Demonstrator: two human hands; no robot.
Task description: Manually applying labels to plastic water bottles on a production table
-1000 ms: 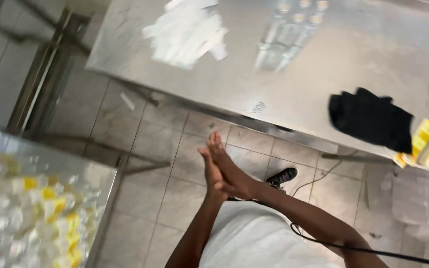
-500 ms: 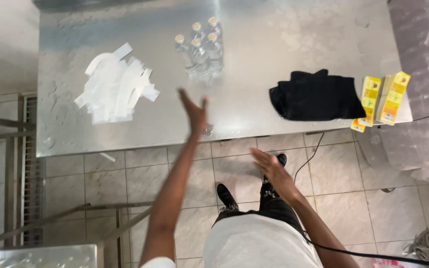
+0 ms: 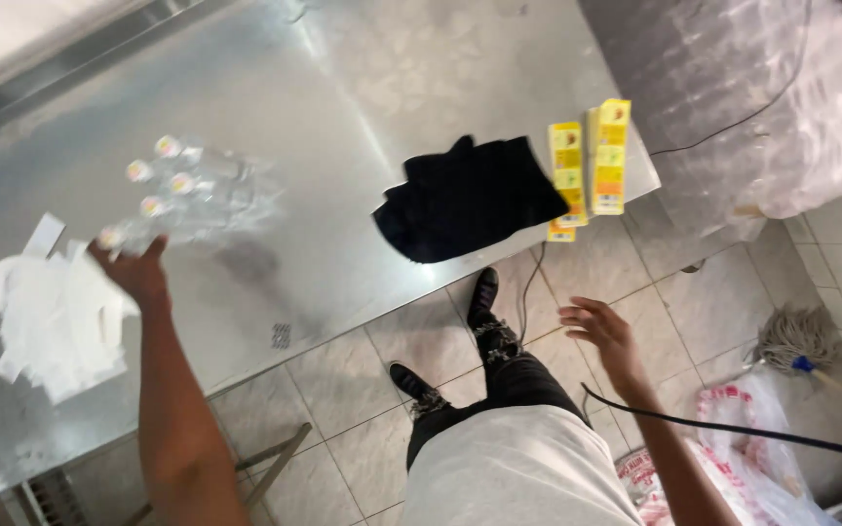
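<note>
Grey tiles lie low in the frame under the right hand (image 3: 604,331), open and holding nothing. At left the left hand (image 3: 133,273) touches the blurred bottles (image 3: 192,195) on the steel table (image 3: 343,117); its grip cannot be told. Paper strips (image 3: 51,312) lie left, a black cloth (image 3: 470,195) and yellow boxes (image 3: 592,161) right.

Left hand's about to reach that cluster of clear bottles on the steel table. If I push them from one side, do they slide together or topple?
The clear bottles look tall and narrow, so probably tippy. They appear bunched, perhaps wrapped together; blur hides it. The steel table looks smooth, so a low push by the left hand likely slides them.
</note>
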